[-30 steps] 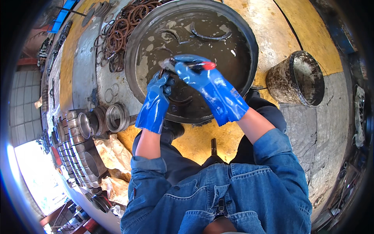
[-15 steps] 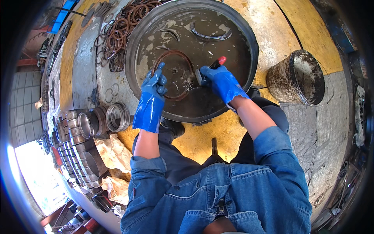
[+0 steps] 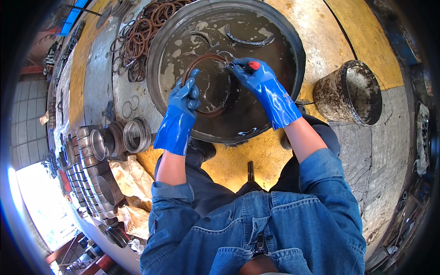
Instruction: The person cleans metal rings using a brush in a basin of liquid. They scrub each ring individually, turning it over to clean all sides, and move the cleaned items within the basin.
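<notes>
My left hand (image 3: 185, 95), in a long blue rubber glove, is closed on the left side of a reddish-brown ring (image 3: 207, 56). The ring is tilted above murky liquid in a wide round metal basin (image 3: 155, 78). In a matching glove, my right hand (image 3: 251, 74) is closed round a hand tool with a red handle end (image 3: 254, 65). The tool's working end is mostly hidden by my fingers, which are at the ring's upper right edge. A curved ring piece (image 3: 250, 44) shows in the liquid at the far side of the basin.
A stained bucket (image 3: 327, 94) stands right of the basin. Many brown rings (image 3: 137, 43) lie heaped at the far left. Stacked metal rings (image 3: 98, 146) and crumpled brown paper (image 3: 133, 176) are at the near left. My legs flank the basin's near side.
My right hand has moved up and turned, taking the tool from the ring's lower right side to its upper right. The left hand still grips the ring, which has shifted slightly.
</notes>
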The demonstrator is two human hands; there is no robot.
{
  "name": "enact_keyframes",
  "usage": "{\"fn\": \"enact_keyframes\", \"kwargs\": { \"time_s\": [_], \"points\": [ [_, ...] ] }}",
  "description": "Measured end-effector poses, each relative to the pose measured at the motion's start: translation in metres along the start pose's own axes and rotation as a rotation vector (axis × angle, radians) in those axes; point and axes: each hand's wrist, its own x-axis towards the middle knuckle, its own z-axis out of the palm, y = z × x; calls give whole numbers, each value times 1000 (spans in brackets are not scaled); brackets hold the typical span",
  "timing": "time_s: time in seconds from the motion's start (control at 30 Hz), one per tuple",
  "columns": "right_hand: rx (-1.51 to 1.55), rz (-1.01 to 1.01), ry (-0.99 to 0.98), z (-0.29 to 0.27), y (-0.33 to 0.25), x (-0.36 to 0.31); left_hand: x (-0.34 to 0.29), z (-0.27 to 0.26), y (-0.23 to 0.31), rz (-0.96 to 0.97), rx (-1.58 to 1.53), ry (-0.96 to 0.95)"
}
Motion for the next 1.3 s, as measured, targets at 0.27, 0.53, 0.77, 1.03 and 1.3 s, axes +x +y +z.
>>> {"fn": "enact_keyframes", "kwargs": {
  "time_s": [0.27, 0.53, 0.77, 1.03, 1.3],
  "points": [
    [165, 494, -305, 16, 0, -32, -1, -2, -2, 128, -57, -52],
    [22, 267, -221, 17, -38, -53, 2, 5, -10, 151, 234, 107],
    [-729, -562, 28, 6, -17, -23, 0, 20, -16, 111, 318, 45],
    [-322, 373, -132, 14, -5, -17, -6, 24, -13, 142, 253, -58],
    [538, 513, -404, 15, -19, -50, -4, 17, -13, 166, 323, 8]
  ]
}}
